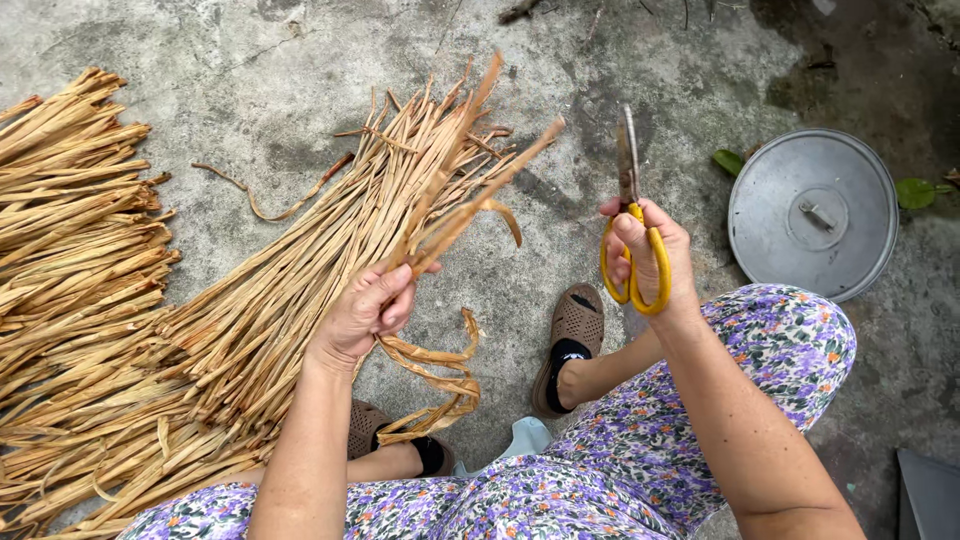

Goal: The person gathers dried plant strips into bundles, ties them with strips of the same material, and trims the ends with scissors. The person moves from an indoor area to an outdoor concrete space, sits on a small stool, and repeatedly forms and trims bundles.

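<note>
While the left hand is clenched around a small bunch of dried leaf strips, the right hand grips a pair of yellow-handled scissors with fingers through the loops, blades pointing up and away and looking shut or nearly so. These strips look light and papery, dry enough to crack if bent sharply, yet limp along their length: the lower ends droop and curl below the fist in loose ribbons near the person's sandal, while the upper ends fan out stiffly above the knuckles. A firm pinch low on the bunch, where the fist sits now, seems the sensible place to hold, since the tips splay and would slip apart. That bunch rises up and to the right from the left hand, its tips well apart from the scissor blades, with bare concrete floor between them. Behind the held bunch a large heap of the same strips lies on the floor, and a second stack sits at the far left. A round metal lid rests on the floor to the right, near the flowered trouser knee
</note>
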